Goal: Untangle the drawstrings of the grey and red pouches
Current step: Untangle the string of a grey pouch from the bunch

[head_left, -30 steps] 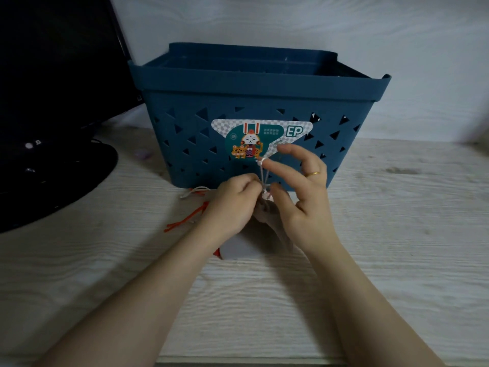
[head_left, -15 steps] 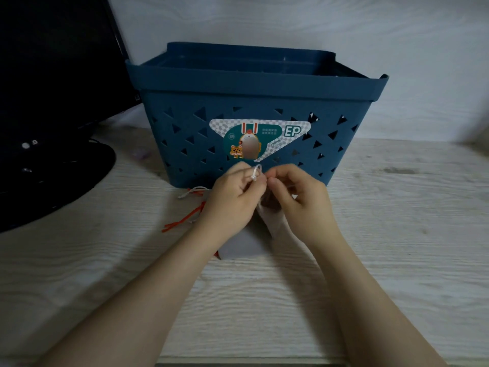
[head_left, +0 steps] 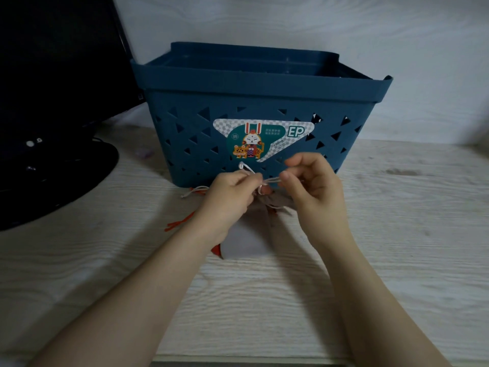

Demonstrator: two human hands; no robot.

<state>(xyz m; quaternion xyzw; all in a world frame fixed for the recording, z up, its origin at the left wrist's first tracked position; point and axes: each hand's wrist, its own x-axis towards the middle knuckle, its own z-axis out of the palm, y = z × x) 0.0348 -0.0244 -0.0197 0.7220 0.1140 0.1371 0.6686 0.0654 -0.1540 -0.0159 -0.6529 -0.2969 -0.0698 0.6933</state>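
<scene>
dim light on a pale wood-grain desk (head_left: 397,260), plain white wall (head_left: 291,19), black monitor (head_left: 53,75) at left.

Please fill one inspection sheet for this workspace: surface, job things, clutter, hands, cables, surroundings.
Surface: pale wood-grain tabletop.
Job's things: grey fabric pouch lying over red fabric pouch; white drawstring stretched between both hands; orange-red drawstring loose on the table.
Clutter: dark blue perforated plastic basket with a sticker.
Hands: left hand and right hand each pinch the white drawstring.
Cables: nothing seen.
Surroundings: black monitor at left, white wall.
</scene>
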